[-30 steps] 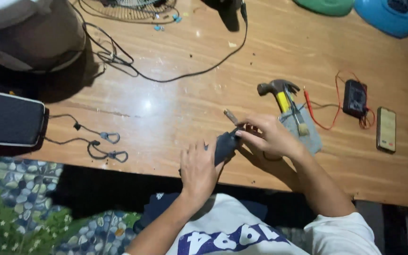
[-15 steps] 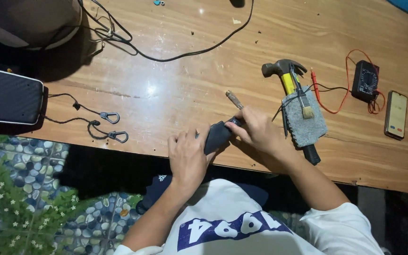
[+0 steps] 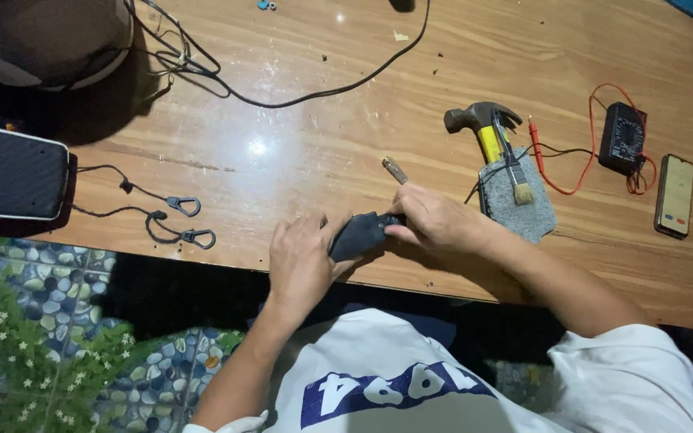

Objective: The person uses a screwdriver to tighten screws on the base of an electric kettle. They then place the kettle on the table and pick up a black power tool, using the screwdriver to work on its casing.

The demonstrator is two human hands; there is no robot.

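A small dark flat device [image 3: 358, 235] is gripped between both my hands at the near edge of the wooden table [image 3: 298, 136]. My left hand [image 3: 302, 261] wraps its lower left end. On its upper right end my right hand [image 3: 435, 220] pinches down with the fingertips. A thin metal tool tip [image 3: 395, 170] sticks out above my right hand; which hand holds it cannot be told.
A hammer [image 3: 487, 128] with a yellow grip, a small brush [image 3: 515, 172] and a grey pad [image 3: 519, 200] lie to the right, then a multimeter [image 3: 623, 136] with red leads and a phone [image 3: 675, 195]. A black speaker [image 3: 10, 172] with clip cords [image 3: 178, 220] sits left. A black cable [image 3: 314, 92] runs across the back.
The view has shifted slightly, so the table objects sit lower in the frame. Both hands stay on the dark device, with only small finger movements.
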